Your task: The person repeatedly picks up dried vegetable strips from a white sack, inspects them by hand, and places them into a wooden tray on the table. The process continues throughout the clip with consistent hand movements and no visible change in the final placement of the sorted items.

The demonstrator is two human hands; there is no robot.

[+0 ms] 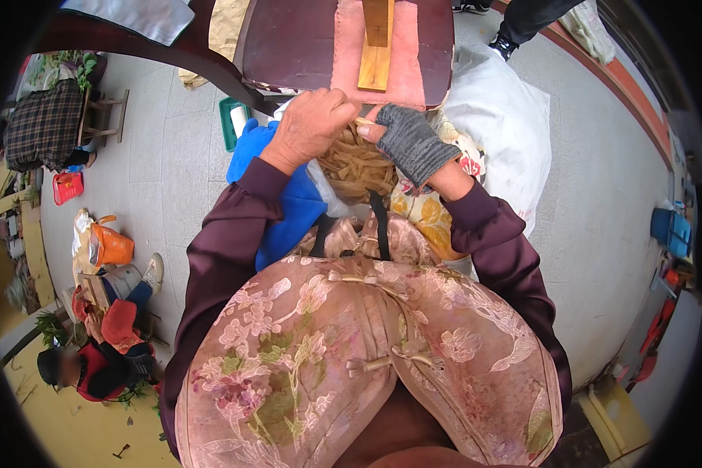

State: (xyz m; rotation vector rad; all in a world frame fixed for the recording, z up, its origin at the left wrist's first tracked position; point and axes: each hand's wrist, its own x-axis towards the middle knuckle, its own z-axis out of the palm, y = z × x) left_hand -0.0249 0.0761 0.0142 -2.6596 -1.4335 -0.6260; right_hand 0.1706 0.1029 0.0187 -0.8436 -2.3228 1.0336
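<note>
Both hands meet near the top centre, over a pile of tan, dried-looking strips that rests before my lap. My left hand is bare and closed on one end of a small tan piece. My right hand, in a grey fingerless knit glove, pinches the same piece between thumb and fingers. Just beyond the hands, a wooden block with an upright post stands on a pink cloth, which lies on a dark red padded seat.
Blue cloth lies at the left of the strips, a green tray behind it. A large white sack stands at the right. Further left are an orange bag, a red basket and a seated person. Another person's legs show at top right.
</note>
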